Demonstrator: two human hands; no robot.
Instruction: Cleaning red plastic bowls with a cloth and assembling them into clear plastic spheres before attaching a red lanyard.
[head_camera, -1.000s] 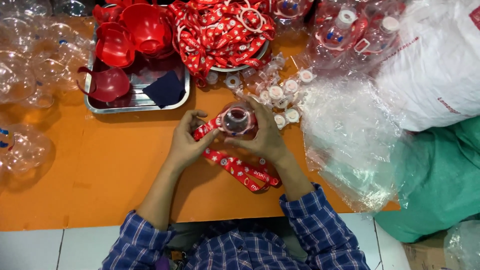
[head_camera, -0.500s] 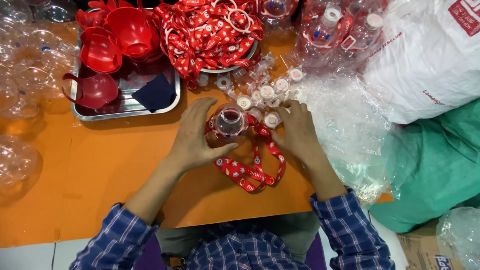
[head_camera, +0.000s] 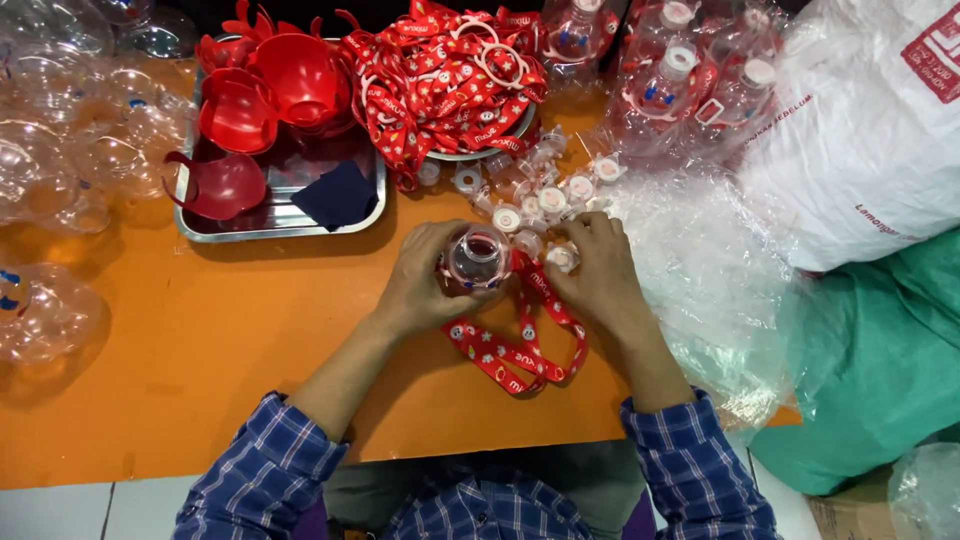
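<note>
partly hidden bottle (head_camera: 477, 259) under fingers (head_camera: 430, 262)

The right hand (head_camera: 592, 272) has left the bottle (head_camera: 477, 259) and reached a white cap (head_camera: 561, 258).

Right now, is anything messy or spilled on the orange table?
Nothing is spilled or broken. The small white caps lie loose in a scattered heap rather than in a container, and the red straps overflow their bowl's rim. The dark blue cloth sits crumpled in the metal tray.

Left hand (head_camera: 425, 285) grips a clear bottle (head_camera: 477, 258) with a red strap (head_camera: 520, 345); right hand (head_camera: 595, 275) touches 1 white cap (head_camera: 561, 258)
</note>
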